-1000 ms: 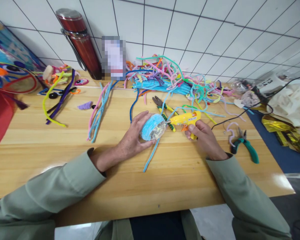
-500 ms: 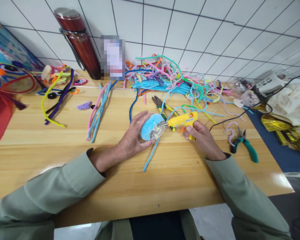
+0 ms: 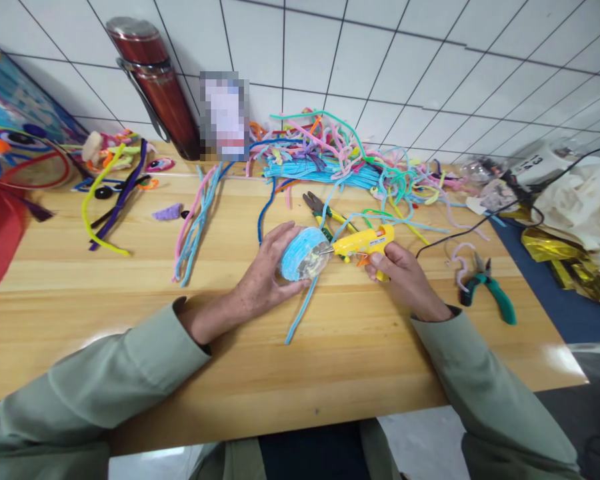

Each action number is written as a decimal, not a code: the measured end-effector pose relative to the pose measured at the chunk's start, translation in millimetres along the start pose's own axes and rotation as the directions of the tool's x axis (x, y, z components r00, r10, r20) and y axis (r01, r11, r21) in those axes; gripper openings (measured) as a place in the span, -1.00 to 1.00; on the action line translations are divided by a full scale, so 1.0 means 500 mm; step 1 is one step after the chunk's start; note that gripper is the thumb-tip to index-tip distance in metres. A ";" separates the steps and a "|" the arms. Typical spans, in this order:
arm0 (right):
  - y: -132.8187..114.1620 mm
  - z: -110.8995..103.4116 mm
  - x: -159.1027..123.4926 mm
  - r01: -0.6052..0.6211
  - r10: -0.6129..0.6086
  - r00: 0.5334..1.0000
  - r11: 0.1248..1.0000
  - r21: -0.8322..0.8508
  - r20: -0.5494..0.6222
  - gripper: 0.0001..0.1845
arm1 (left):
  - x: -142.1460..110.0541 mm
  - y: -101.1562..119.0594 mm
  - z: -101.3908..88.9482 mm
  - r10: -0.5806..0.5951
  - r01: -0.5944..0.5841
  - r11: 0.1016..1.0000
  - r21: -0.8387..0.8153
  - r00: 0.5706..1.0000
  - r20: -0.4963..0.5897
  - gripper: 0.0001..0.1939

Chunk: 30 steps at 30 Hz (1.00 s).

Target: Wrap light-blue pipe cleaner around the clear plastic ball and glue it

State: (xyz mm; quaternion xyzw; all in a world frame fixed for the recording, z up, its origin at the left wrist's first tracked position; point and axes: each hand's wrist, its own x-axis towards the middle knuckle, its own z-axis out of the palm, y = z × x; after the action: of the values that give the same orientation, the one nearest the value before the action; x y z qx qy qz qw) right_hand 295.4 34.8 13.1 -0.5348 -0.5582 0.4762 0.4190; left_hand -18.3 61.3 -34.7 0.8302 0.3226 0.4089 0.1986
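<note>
My left hand (image 3: 273, 270) is closed around a clear ball (image 3: 300, 255) partly wrapped in light blue pipe cleaner. The ball's bare, see-through part faces right. A loose light blue pipe cleaner end (image 3: 300, 312) hangs from it toward the table's front. In my right hand (image 3: 400, 270) is a yellow hot glue gun (image 3: 367, 243), with fingers by its orange trigger. Its metal nozzle meets the uncovered side of the ball; whether it touches I cannot tell. Just behind the ball lie yellow-and-green pliers (image 3: 316, 205), partly hidden.
Tangled pipe cleaners (image 3: 325, 163) pile along the tiled wall. A red thermos (image 3: 155, 87) stands at the back left. Green-handled pliers (image 3: 495, 293) lie at the right, near a black cord (image 3: 465, 232). Blue and pink pipe cleaners (image 3: 200, 223) and a purple piece (image 3: 168, 212) lie left of centre.
The glue gun's nozzle has shifted very slightly left across the ball's clear part. Both hands keep their grip, and the rest stays in place.
</note>
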 end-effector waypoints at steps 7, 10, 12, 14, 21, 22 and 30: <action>-0.003 -0.001 0.000 -0.009 0.009 1.000 1.000 -0.016 -0.018 -0.34 | 0.001 0.000 0.000 0.010 -0.010 1.000 -0.014 1.000 -0.010 0.01; -0.004 0.003 -0.002 -0.007 0.007 1.000 1.000 -0.010 -0.009 -0.34 | 0.001 0.000 0.001 0.010 -0.010 1.000 -0.013 1.000 -0.007 0.01; -0.006 0.002 -0.002 -0.001 0.001 1.000 1.000 -0.022 -0.013 -0.35 | 0.001 0.000 0.001 0.005 -0.005 1.000 -0.010 1.000 -0.006 0.02; -0.009 -0.001 -0.002 0.006 -0.007 1.000 0.999 -0.041 -0.019 -0.35 | 0.000 -0.001 0.001 0.009 -0.009 1.000 -0.013 1.000 -0.009 0.02; -0.012 -0.002 -0.002 0.006 -0.006 1.000 0.999 -0.043 0.003 -0.35 | 0.001 0.001 -0.001 0.013 -0.013 1.000 -0.006 1.000 -0.013 0.01; -0.011 -0.003 -0.002 0.007 -0.007 1.000 0.999 -0.046 0.000 -0.35 | 0.001 0.002 -0.001 0.015 -0.015 1.000 -0.006 1.000 -0.010 0.02; -0.006 -0.005 0.000 -0.017 0.017 1.000 0.999 -0.038 -0.011 -0.33 | 0.002 0.002 -0.002 0.009 -0.009 1.000 0.003 1.000 0.000 0.03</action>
State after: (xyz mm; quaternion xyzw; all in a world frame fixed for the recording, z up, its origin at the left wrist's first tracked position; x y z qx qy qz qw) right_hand 297.5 35.1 16.6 -0.5500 -0.5604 0.4662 0.4076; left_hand -18.3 61.1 -33.0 0.8322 0.3194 0.4091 0.1954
